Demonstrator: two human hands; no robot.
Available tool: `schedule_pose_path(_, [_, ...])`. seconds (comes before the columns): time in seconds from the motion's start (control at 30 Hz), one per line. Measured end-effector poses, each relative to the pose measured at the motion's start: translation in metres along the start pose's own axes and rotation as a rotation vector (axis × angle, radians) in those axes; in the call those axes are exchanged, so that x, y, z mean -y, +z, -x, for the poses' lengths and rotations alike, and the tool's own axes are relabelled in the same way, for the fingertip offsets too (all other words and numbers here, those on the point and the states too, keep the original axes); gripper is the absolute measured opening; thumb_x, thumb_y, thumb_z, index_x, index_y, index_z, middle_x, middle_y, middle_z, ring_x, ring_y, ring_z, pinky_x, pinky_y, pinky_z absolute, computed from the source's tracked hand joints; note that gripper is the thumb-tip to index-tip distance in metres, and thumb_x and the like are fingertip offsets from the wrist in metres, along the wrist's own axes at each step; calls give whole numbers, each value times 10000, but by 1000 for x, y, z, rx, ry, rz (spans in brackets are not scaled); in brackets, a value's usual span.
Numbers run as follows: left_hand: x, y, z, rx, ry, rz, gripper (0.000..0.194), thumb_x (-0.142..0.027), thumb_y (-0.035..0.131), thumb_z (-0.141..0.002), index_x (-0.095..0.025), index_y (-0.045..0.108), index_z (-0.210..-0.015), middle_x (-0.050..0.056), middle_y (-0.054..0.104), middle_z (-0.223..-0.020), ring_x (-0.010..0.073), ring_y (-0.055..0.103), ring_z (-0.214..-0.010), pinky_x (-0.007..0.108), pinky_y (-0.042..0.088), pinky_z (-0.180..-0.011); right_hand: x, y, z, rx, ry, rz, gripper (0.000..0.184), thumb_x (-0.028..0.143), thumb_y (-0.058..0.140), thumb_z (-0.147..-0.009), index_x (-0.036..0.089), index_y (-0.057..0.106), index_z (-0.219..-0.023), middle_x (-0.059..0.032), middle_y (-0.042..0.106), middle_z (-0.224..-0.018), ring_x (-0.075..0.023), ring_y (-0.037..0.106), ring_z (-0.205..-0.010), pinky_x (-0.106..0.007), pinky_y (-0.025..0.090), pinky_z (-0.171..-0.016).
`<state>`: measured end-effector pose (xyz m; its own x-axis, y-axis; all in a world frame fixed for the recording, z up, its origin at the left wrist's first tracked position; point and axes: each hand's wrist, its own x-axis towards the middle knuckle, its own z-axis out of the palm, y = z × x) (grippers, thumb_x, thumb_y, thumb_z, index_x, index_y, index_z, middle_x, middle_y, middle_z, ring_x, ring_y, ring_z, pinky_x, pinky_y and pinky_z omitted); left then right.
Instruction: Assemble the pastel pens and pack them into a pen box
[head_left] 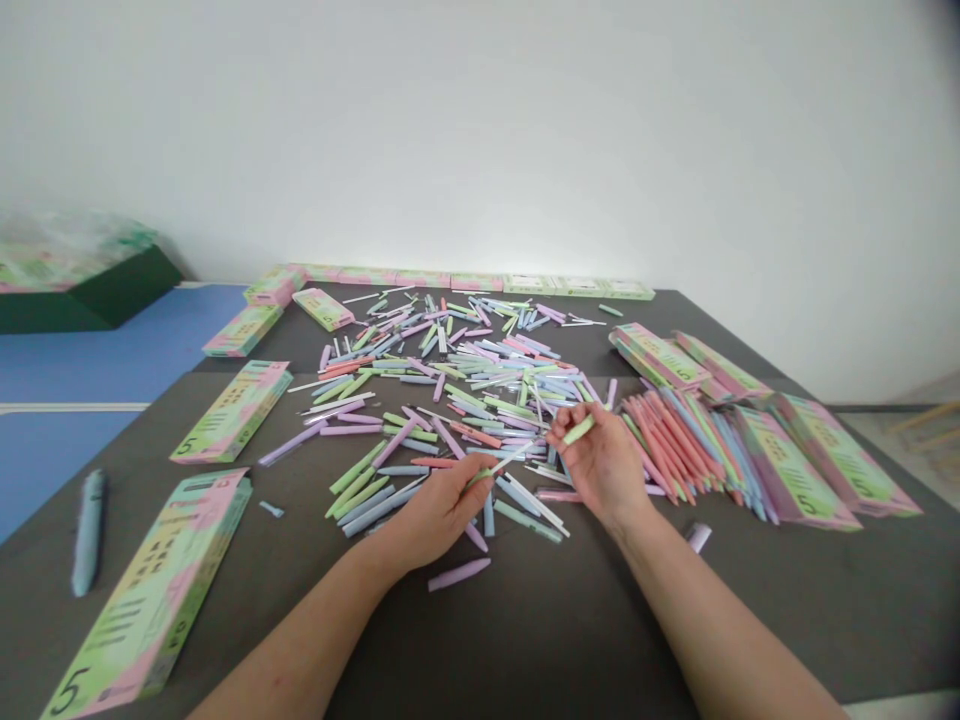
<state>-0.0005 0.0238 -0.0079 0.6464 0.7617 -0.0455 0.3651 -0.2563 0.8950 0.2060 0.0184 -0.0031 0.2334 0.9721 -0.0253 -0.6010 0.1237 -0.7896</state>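
Note:
My left hand (439, 510) pinches a green pen piece (480, 478), from which a thin pale refill (514, 457) points towards the right. Across from it, my right hand (604, 465) is turned palm up, its fingers closed on a light green pen barrel (579, 430). The refill's far end stops near the right fingers; whether it touches them I cannot tell. Under and behind both hands spreads a heap of loose pen parts (480, 370) in green, blue, purple and coral, with white refills among them. A purple pen part (459, 574) lies in front of the left hand.
Beside my right hand is a stack of coral, blue and green pens (671, 440). Printed boxes line the right (795, 465), left (150, 590) and back (420, 278) of the dark table (510, 650). A blue pen (88, 532) lies far left, near a green bin (97, 295).

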Motion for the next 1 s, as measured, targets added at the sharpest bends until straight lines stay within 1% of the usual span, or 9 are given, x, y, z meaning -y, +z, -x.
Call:
schedule_pose_path(0.07, [1, 0, 0, 7, 2, -9, 292, -335, 363, -936, -171, 550, -1089, -53, 404, -632, 102, 381, -554, 211, 311, -509, -1, 1, 0, -34, -40, 44, 251, 382, 573, -799, 204, 486, -643, 15, 470, -679, -120, 486, -614, -239, 457, -558])
schedule_pose_path(0.13, [1, 0, 0, 19, 1, -20, 282, -336, 359, -938, -172, 544, -1074, -52, 414, -641, 103, 386, -561, 214, 314, -520, -2, 1, 0, -44, -76, 72, 282, 426, 579, -810, 205, 500, -654, 35, 425, -618, -105, 431, -542, -223, 422, -507])
schedule_pose_path(0.2, [2, 0, 0, 31, -3, -25, 277, -334, 347, -942, -173, 535, -1067, -53, 411, -641, 104, 386, -565, 216, 313, -527, -3, 1, 1, -29, -85, 87, 305, 456, 586, -815, 206, 506, -660, 54, 359, -567, -94, 360, -481, -210, 372, -459])
schedule_pose_path(0.27, [2, 0, 0, 39, -6, -27, 275, -335, 338, -946, -175, 528, -1063, -53, 402, -640, 106, 382, -569, 217, 308, -529, -3, 2, 2, -1, -79, 87, 313, 465, 596, -816, 204, 510, -665, 61, 327, -558, -89, 328, -469, -204, 347, -446])
schedule_pose_path(0.53, [3, 0, 0, 65, -12, -57, 263, -348, 326, -954, -187, 506, -1057, -57, 378, -642, 109, 364, -585, 227, 292, -543, -8, 1, 5, 75, -41, 95, 294, 443, 601, -826, 185, 538, -699, 52, 355, -578, -84, 350, -494, -195, 356, -450])
schedule_pose_path(0.83, [1, -1, 0, 65, -6, -59, 271, -346, 332, -950, -180, 519, -1053, -54, 386, -648, 108, 371, -595, 231, 298, -547, -7, 0, 4, 68, -55, 100, 266, 403, 600, -834, 172, 564, -706, 48, 374, -588, -76, 350, -485, -186, 348, -422])
schedule_pose_path(1.0, [1, -2, 0, 73, -13, -78, 283, -353, 323, -953, -179, 511, -1074, -56, 382, -645, 109, 370, -593, 238, 296, -551, -8, 0, 5, 98, -47, 100, 265, 380, 594, -842, 170, 560, -685, 43, 381, -592, -78, 344, -486, -187, 345, -415])
